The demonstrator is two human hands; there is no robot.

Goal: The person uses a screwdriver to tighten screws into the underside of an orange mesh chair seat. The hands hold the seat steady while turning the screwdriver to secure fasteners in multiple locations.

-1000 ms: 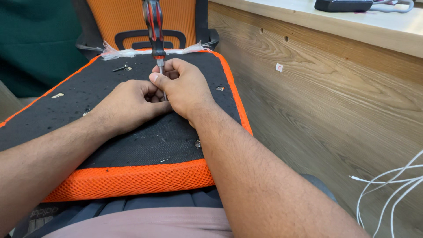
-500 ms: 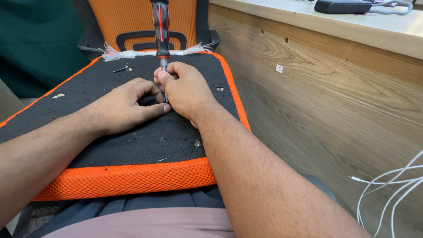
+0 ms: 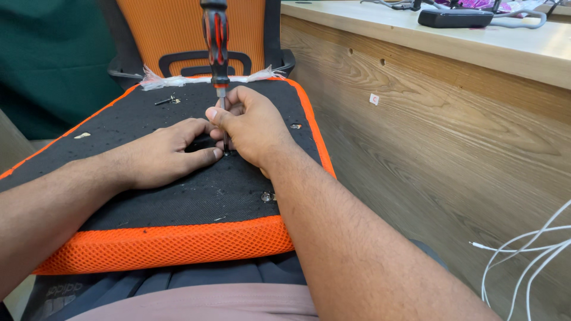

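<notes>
Screwdriver is pinched low on its shaft by the right hand, upright on the seat cushion. Left hand is laid flat, fingers loosely spread, just beside the tip, so it could easily get jabbed if the tip slips.

Seat cushion lies across the person's lap, with the chair back upright behind it. Left hand rests flat on the cushion; right hand sits just right of it, around a vertical screwdriver. Loose screws lie behind the left hand. Wooden desk stands right; cables hang before it.
</notes>
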